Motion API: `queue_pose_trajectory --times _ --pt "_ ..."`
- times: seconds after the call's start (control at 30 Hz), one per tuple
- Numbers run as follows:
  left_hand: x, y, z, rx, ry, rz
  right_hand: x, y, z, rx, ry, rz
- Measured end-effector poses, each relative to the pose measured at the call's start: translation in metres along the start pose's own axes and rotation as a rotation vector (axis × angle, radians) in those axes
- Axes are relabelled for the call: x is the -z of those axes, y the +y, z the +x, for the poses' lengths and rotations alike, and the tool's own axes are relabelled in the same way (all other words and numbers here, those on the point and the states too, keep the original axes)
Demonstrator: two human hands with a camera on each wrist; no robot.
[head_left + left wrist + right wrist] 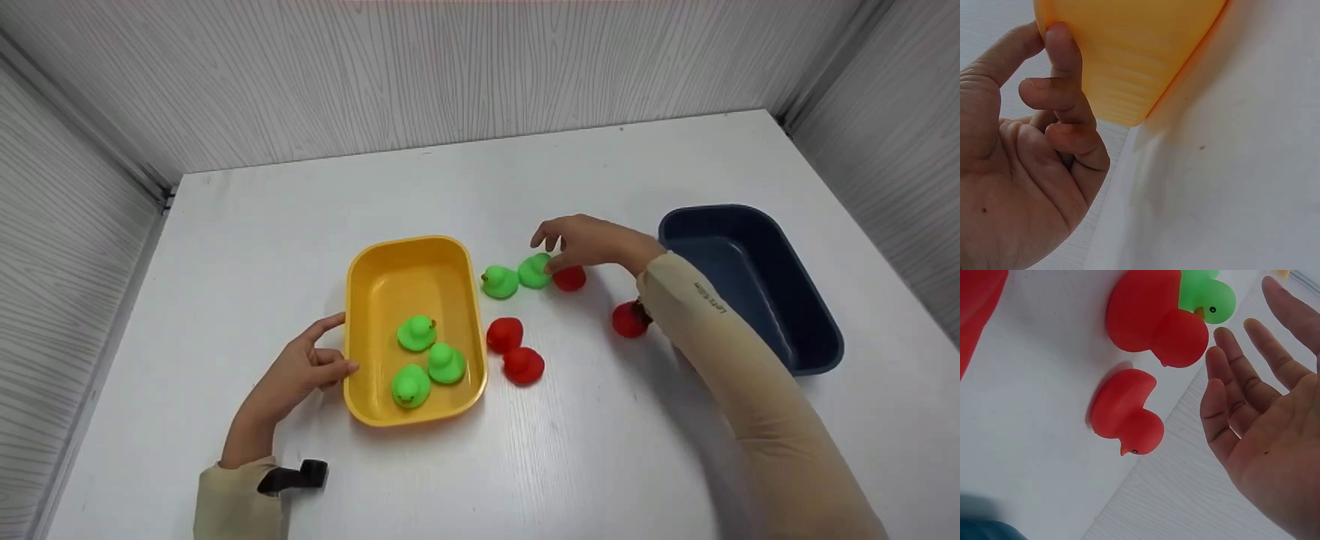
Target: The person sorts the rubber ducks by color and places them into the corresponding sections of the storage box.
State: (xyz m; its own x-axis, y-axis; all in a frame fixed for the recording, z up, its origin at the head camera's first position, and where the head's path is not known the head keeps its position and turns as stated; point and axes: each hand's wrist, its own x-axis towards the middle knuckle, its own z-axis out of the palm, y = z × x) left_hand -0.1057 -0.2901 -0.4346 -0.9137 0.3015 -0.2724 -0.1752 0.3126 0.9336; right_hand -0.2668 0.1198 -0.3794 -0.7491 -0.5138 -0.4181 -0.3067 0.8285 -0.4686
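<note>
My left hand (296, 371) pinches the left rim of a yellow plastic bin (397, 300), fingertips and thumb meeting at its edge in the left wrist view. Inside the bin sit three green rubber ducks (411, 386). My right hand (589, 240) hovers with spread fingers over a green rubber duck (535, 271) on the table; its thumb overlaps the duck, and contact cannot be told. Partly under that hand is a red rubber duck (569, 278). Another green duck (499, 281) lies just left. In the right wrist view, red ducks (1129, 413) lie beside the relaxed fingers.
A dark blue bin (780, 300) stands at the right, partly behind my right forearm. Two red ducks (523, 366) lie by the yellow bin's right side. One more red duck (628, 321) is beneath my right wrist. Pale panels (450, 75) wall the table's back and sides.
</note>
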Motion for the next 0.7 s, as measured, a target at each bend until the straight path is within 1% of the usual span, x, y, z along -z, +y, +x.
queue_pose_trajectory --times 0.1,0.23,0.33,0.5,0.7 --pt "-0.0003 0.0003 0.0000 0.004 0.005 0.007 -0.0004 0.0012 0.0017 -0.011 -0.023 -0.016" --pt "-0.0012 0.0004 0.0010 0.004 -0.005 0.011 -0.0025 0.0027 0.0045 -0.044 -0.056 -0.038" --pt "-0.0020 0.0003 0.0015 0.006 -0.006 0.014 -0.0036 0.0024 0.0056 -0.066 -0.063 -0.041" --pt "-0.0018 0.0013 0.0010 0.004 0.001 0.024 -0.0035 0.0002 0.0067 -0.059 -0.060 -0.046" --pt "-0.0001 0.0000 -0.0005 -0.011 -0.010 -0.011 -0.0045 -0.0009 0.0068 -0.015 -0.040 -0.104"
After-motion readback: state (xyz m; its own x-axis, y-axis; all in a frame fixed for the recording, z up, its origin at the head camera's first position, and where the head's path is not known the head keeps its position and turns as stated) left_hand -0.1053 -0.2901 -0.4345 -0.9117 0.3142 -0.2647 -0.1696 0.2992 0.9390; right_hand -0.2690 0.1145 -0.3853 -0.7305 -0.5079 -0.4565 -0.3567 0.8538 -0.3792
